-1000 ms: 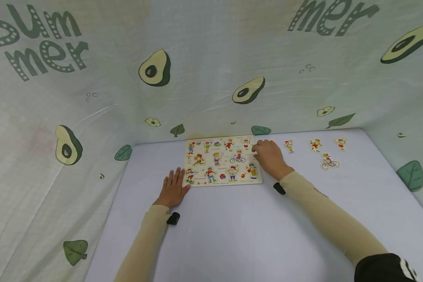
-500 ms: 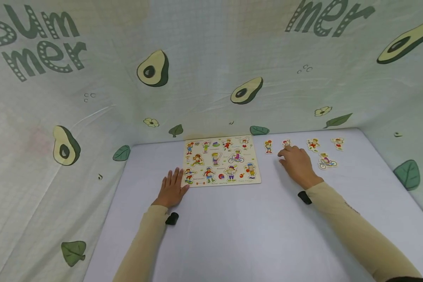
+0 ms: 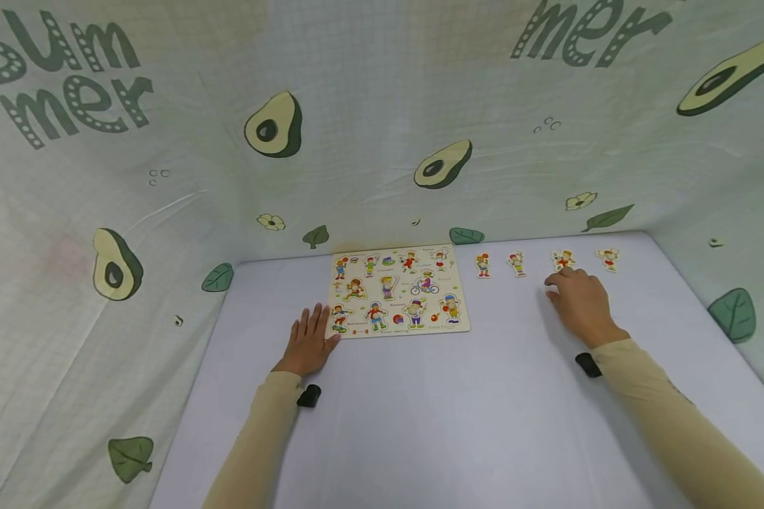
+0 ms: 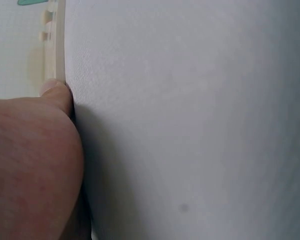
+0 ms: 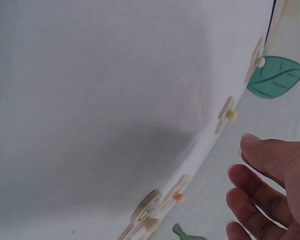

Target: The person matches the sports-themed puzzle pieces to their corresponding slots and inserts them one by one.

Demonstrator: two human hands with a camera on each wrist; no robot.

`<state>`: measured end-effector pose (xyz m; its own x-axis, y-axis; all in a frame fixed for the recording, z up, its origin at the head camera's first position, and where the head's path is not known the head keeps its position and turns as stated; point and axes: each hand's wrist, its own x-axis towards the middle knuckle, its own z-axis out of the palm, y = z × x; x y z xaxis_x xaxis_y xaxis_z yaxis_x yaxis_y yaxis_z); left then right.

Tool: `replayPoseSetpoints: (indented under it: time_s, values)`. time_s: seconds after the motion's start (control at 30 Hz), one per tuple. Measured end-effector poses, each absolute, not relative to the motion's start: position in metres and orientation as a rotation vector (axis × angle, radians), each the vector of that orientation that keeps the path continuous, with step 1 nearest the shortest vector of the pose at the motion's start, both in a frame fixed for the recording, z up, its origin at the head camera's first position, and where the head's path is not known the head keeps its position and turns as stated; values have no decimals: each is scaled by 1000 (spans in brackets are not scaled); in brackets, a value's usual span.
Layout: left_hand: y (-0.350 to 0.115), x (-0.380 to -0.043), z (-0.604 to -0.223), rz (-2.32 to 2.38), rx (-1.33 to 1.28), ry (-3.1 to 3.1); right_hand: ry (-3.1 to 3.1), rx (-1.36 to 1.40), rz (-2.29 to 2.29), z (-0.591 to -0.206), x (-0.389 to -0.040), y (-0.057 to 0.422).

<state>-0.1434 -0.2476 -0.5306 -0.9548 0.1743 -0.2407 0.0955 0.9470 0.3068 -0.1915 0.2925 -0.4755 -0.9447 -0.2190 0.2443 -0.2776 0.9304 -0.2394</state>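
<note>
A peg puzzle board (image 3: 391, 332) with printed figures of children at sports lies at the back of the table. My left hand (image 3: 305, 344) rests with straight fingers at its lower left corner; in the left wrist view the thumb (image 4: 57, 92) meets the board's edge (image 4: 60, 45). My right hand (image 3: 582, 307) hovers over the table, its fingers loosely bent and holding nothing in the right wrist view. Just beyond its fingertips lies a knobbed puzzle piece (image 3: 563, 257) of a figure in red. The cyclist piece is hidden under this hand in the head view.
Two more figure pieces, one with a ball (image 3: 482, 266) and one in light clothes (image 3: 516, 264), lie right of the board. Another piece (image 3: 608, 259) lies farther right. A cloth printed with avocados (image 3: 274, 126) hangs behind the white table (image 3: 420, 417).
My right hand has moved right, from the board's right edge past the row of pieces, uncovering the two nearest the board. My left hand stays at the board's corner.
</note>
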Motion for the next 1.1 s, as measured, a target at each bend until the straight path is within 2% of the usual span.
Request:
replayPoseSetpoints:
  time_s: [0.43,0.6,0.9,1.1]
  values:
    - [-237,-141,-521,435,200,2812,-2889,258,375,-485,-186,337]
    - [-232,-139,-513,509,190,2813,-2854,262,375,-490,-184,345]
    - [-240,-141,-527,449,186,2807,-2843,237,380,-497,-180,352]
    - [-243,-140,-524,474,175,2821,-2842,231,376,-497,-186,357]
